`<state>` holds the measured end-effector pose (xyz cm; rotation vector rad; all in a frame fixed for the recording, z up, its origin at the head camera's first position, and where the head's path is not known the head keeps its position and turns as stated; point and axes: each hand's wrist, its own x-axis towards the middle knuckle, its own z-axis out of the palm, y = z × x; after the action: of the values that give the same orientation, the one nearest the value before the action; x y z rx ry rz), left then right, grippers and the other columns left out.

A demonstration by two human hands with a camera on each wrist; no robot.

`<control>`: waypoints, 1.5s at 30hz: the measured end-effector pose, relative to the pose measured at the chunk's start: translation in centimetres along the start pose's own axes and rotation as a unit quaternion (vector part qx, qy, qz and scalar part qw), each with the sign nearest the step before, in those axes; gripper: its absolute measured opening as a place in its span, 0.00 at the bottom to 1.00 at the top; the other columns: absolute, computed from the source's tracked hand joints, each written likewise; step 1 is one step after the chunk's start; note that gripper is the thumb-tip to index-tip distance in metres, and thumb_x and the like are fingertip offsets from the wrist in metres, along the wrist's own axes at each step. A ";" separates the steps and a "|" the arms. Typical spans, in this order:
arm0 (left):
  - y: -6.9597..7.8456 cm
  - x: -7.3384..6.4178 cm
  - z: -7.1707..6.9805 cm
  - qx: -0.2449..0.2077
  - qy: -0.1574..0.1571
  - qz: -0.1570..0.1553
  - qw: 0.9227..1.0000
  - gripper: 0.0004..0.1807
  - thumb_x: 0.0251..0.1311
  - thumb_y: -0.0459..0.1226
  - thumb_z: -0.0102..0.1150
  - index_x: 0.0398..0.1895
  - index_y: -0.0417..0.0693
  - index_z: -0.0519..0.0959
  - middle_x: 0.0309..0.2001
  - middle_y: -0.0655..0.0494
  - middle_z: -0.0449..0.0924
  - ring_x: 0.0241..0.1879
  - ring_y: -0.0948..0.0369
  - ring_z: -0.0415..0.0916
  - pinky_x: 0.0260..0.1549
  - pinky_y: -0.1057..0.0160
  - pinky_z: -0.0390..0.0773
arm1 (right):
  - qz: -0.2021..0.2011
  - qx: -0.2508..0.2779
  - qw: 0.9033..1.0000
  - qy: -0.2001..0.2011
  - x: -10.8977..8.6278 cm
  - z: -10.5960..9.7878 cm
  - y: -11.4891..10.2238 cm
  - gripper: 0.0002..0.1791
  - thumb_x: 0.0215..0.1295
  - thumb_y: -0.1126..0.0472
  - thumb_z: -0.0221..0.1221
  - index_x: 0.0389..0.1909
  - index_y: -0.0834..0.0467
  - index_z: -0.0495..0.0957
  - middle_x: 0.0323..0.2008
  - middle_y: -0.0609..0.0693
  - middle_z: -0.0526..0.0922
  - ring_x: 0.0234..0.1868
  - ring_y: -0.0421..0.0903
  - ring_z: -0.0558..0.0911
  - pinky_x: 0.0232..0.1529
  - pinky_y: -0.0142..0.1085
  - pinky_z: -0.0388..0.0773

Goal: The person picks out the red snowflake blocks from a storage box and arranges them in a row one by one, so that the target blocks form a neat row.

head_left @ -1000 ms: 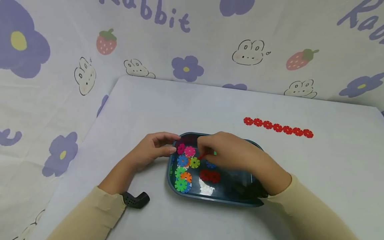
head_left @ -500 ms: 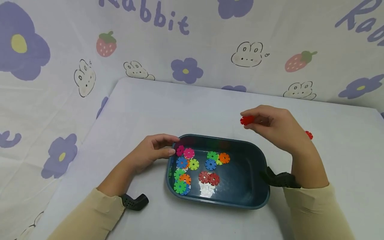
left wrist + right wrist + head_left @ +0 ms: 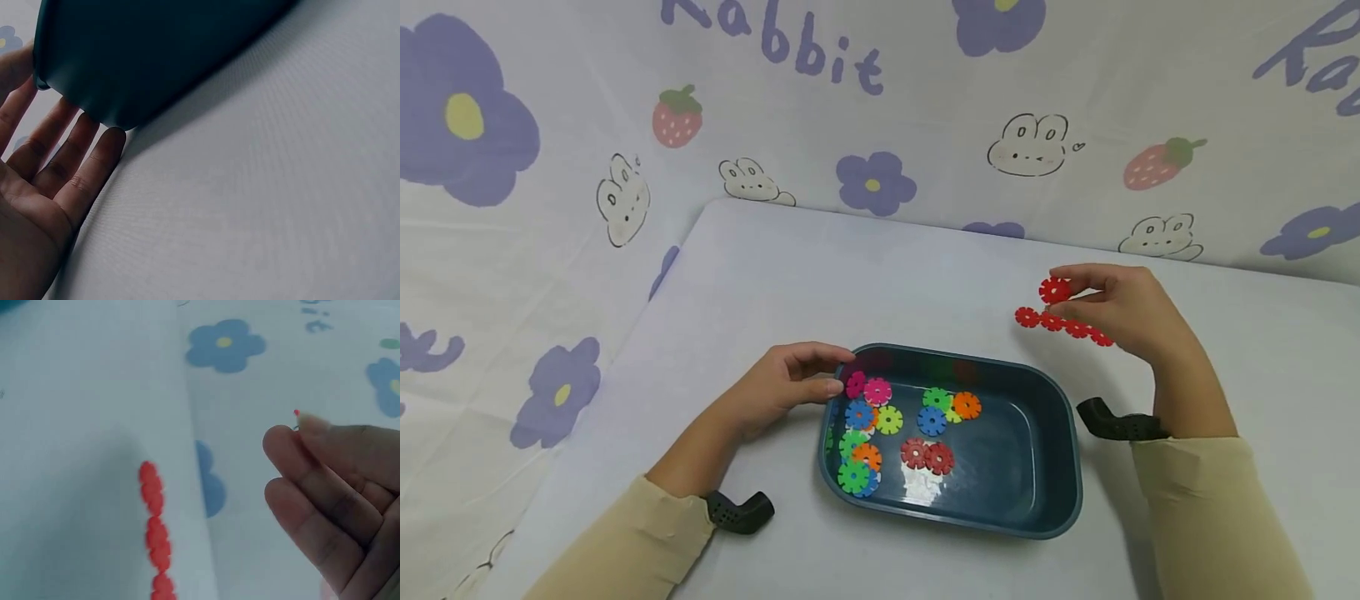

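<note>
In the head view my right hand point(image 3: 1123, 310) pinches a red snowflake disc point(image 3: 1054, 290) between thumb and fingers, raised over the table. Only a tiny red edge of this disc shows at the fingertips in the right wrist view. Just below the hand lies a row of linked red snowflake discs point(image 3: 1027, 317), seen also as a red chain point(image 3: 157, 536) in the right wrist view; the hand hides its right part. My left hand point(image 3: 786, 379) touches the left corner of a dark teal tray point(image 3: 1000, 525), its fingers fairly straight against the outer wall point(image 3: 144, 62).
Inside the tray, several coloured discs point(image 3: 853, 477) lie along the left side. Another small group point(image 3: 934, 420) and two dark red discs point(image 3: 927, 456) sit nearer the middle. A patterned cloth point(image 3: 925, 125) hangs behind the white table point(image 3: 820, 275).
My right hand has come out of the tray with a red disc, moving right and away to above the red row. The left hand stays at the tray's corner.
</note>
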<state>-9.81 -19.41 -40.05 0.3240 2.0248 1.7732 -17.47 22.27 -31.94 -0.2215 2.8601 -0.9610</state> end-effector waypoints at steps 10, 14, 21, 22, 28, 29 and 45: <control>0.0 -0.3 0.2 -0.001 -0.001 0.004 1.000 0.23 0.60 0.42 0.67 0.59 0.51 0.78 0.60 0.52 0.77 0.63 0.52 0.72 0.53 0.58 0.81 | -0.015 -0.037 0.993 -0.113 4.0 2.6 1.6 0.25 0.59 0.53 0.69 0.57 0.56 0.79 0.35 0.54 0.79 0.37 0.50 0.75 0.30 0.36 0.75; -0.2 -0.3 0.3 -0.003 -0.003 0.002 1.000 0.23 0.60 0.42 0.66 0.59 0.51 0.78 0.61 0.52 0.77 0.63 0.52 0.72 0.52 0.58 0.81 | -0.026 -0.066 0.988 -0.136 4.8 3.8 1.6 0.25 0.57 0.53 0.70 0.56 0.54 0.81 0.35 0.54 0.75 0.38 0.51 0.72 0.29 0.36 0.73; -0.4 -0.1 0.4 -0.002 -0.010 0.011 1.000 0.22 0.61 0.42 0.66 0.59 0.51 0.79 0.61 0.52 0.77 0.62 0.52 0.71 0.52 0.58 0.81 | -0.033 -0.099 0.985 -0.140 5.1 4.5 1.5 0.24 0.58 0.53 0.69 0.56 0.52 0.81 0.35 0.55 0.76 0.40 0.52 0.72 0.31 0.35 0.73; -0.3 -0.1 0.3 -0.002 -0.010 0.011 1.000 0.22 0.61 0.42 0.66 0.59 0.51 0.79 0.60 0.52 0.77 0.62 0.52 0.71 0.52 0.58 0.81 | -0.034 -0.101 0.985 -0.139 5.1 4.6 1.5 0.24 0.58 0.53 0.69 0.56 0.52 0.81 0.34 0.54 0.76 0.39 0.51 0.72 0.30 0.35 0.73; 0.0 0.0 0.2 -0.002 -0.010 0.012 1.000 0.22 0.60 0.42 0.67 0.58 0.52 0.79 0.60 0.53 0.77 0.62 0.53 0.71 0.52 0.58 0.81 | -0.040 -0.102 0.985 -0.136 5.2 4.8 1.2 0.21 0.61 0.55 0.67 0.55 0.52 0.81 0.31 0.53 0.75 0.36 0.51 0.71 0.29 0.36 0.70; 0.0 0.0 0.1 -0.002 -0.011 0.012 1.000 0.22 0.60 0.42 0.66 0.58 0.52 0.79 0.60 0.53 0.77 0.62 0.53 0.71 0.52 0.58 0.81 | -0.038 -0.101 0.985 -0.136 5.2 4.8 1.2 0.20 0.61 0.55 0.66 0.55 0.52 0.81 0.31 0.53 0.75 0.36 0.51 0.71 0.29 0.36 0.70; -0.1 -0.1 0.0 -0.003 -0.004 0.002 1.000 0.23 0.60 0.43 0.67 0.58 0.52 0.79 0.61 0.54 0.77 0.64 0.52 0.71 0.53 0.57 0.80 | -0.041 -0.113 0.990 -0.077 3.4 0.7 -0.9 0.21 0.66 0.56 0.61 0.60 0.55 0.78 0.37 0.55 0.80 0.38 0.51 0.76 0.33 0.37 0.77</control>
<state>-9.69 -19.45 -40.15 0.3331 2.0144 1.7776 -20.63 20.51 -32.14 -0.4186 2.8303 -0.5998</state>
